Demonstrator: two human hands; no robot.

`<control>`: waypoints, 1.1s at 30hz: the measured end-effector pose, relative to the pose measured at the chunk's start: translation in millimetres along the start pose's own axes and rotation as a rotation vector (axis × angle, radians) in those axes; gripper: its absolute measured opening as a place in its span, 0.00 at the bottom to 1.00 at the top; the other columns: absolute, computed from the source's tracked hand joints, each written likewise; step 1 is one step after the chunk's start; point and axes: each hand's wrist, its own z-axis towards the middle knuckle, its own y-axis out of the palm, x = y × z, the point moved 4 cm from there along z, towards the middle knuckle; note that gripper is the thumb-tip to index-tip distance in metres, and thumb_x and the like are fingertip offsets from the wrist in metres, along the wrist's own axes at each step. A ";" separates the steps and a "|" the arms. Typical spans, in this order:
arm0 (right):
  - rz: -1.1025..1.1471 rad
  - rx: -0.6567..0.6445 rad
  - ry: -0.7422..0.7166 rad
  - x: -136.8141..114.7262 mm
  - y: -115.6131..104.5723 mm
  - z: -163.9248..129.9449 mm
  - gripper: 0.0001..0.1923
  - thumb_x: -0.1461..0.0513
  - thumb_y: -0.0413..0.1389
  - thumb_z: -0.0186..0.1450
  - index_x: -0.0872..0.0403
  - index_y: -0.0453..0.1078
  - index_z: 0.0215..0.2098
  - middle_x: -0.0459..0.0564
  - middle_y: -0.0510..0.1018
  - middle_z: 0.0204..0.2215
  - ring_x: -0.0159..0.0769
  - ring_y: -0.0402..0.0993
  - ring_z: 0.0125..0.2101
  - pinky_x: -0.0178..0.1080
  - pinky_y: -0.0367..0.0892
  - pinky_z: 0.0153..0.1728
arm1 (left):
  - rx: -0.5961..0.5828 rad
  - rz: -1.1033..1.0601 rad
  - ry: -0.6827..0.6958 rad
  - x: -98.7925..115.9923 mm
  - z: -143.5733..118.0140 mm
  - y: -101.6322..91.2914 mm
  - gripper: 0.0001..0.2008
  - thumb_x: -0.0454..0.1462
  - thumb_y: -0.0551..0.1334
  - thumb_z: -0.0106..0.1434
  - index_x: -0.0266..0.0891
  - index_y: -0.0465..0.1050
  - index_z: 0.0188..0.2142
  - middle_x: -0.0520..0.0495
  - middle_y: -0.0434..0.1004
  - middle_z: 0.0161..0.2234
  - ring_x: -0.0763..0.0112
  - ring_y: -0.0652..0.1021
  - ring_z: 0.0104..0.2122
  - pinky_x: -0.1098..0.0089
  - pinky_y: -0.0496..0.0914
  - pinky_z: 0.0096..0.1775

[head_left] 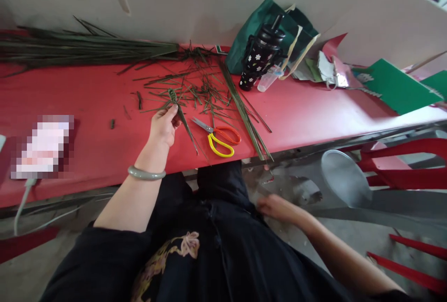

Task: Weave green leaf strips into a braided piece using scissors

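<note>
Between the thumb and fingers of my left hand is a small woven leaf piece, its braided tip pointing up and loose strips trailing down toward the table edge. My right hand hangs below the table beside my thigh, apart from everything on the table. Its fingers are curled and somewhat blurred, and I cannot make out anything in them. Scissors with one red and one yellow handle lie right of my left hand, blades toward it. Cut leaf scraps are scattered behind them.
A bundle of long leaves lies along the wall; more strips reach the front edge. A black flowered tumbler stands by a green bag. A blurred-out phone with a cable lies left. Red chairs stand right.
</note>
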 end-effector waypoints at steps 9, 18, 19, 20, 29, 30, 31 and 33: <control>0.553 0.469 -0.533 -132.6 -75.0 112.3 0.12 0.58 0.52 0.59 0.56 0.69 0.38 0.47 0.76 0.36 0.30 0.71 0.37 0.33 0.64 0.40 | -0.101 0.088 -0.026 -24.4 -45.5 2.0 0.13 0.39 0.68 0.39 0.34 0.68 0.21 0.53 0.68 0.17 0.80 0.67 0.17 0.77 0.59 0.20; 0.401 0.483 -0.409 -153.3 -43.8 165.2 0.08 0.59 0.52 0.59 0.55 0.70 0.31 0.46 0.76 0.27 0.32 0.71 0.30 0.33 0.63 0.34 | -0.136 0.096 -0.047 -43.4 -41.8 -15.2 0.14 0.38 0.69 0.38 0.34 0.69 0.23 0.53 0.69 0.19 0.80 0.68 0.19 0.76 0.59 0.22; 0.376 0.490 -0.407 -153.3 -41.2 165.4 0.08 0.59 0.52 0.59 0.55 0.70 0.31 0.46 0.76 0.27 0.32 0.71 0.31 0.33 0.63 0.34 | -0.139 0.091 -0.050 -44.4 -41.3 -15.7 0.13 0.38 0.69 0.38 0.34 0.69 0.23 0.54 0.69 0.19 0.79 0.68 0.19 0.76 0.60 0.22; 0.353 0.500 -0.404 -153.6 -39.2 165.1 0.08 0.59 0.52 0.59 0.54 0.70 0.32 0.46 0.76 0.28 0.33 0.72 0.31 0.34 0.63 0.35 | -0.147 0.087 -0.060 -45.1 -41.1 -16.1 0.13 0.37 0.69 0.38 0.34 0.68 0.22 0.54 0.68 0.19 0.79 0.68 0.19 0.76 0.60 0.22; 0.209 0.672 -0.343 -135.2 -58.2 148.1 0.12 0.58 0.48 0.62 0.53 0.69 0.39 0.49 0.75 0.38 0.37 0.69 0.41 0.38 0.63 0.43 | -0.161 0.029 -0.141 -40.5 -46.3 -23.0 0.08 0.34 0.64 0.45 0.34 0.67 0.26 0.48 0.74 0.24 0.72 0.75 0.25 0.71 0.69 0.30; 0.188 0.689 -0.356 -134.4 -61.9 146.2 0.13 0.59 0.47 0.62 0.53 0.69 0.40 0.50 0.74 0.40 0.37 0.69 0.42 0.38 0.63 0.44 | -0.171 0.044 -0.149 -40.7 -47.2 -22.1 0.08 0.35 0.63 0.46 0.34 0.66 0.27 0.47 0.74 0.23 0.71 0.76 0.25 0.70 0.69 0.31; 0.169 0.691 -0.387 -135.9 -64.4 145.0 0.13 0.61 0.46 0.63 0.54 0.69 0.42 0.50 0.74 0.41 0.36 0.68 0.43 0.38 0.62 0.45 | -0.184 0.057 -0.148 -40.8 -48.2 -20.7 0.09 0.35 0.63 0.46 0.35 0.64 0.27 0.48 0.73 0.23 0.71 0.76 0.25 0.69 0.69 0.31; 0.136 0.665 -0.461 -144.6 -66.1 144.5 0.16 0.62 0.44 0.63 0.53 0.67 0.47 0.49 0.72 0.45 0.36 0.68 0.45 0.37 0.62 0.46 | -0.205 0.078 -0.135 -40.4 -50.0 -17.3 0.09 0.35 0.62 0.47 0.36 0.63 0.27 0.51 0.71 0.20 0.72 0.74 0.22 0.69 0.69 0.29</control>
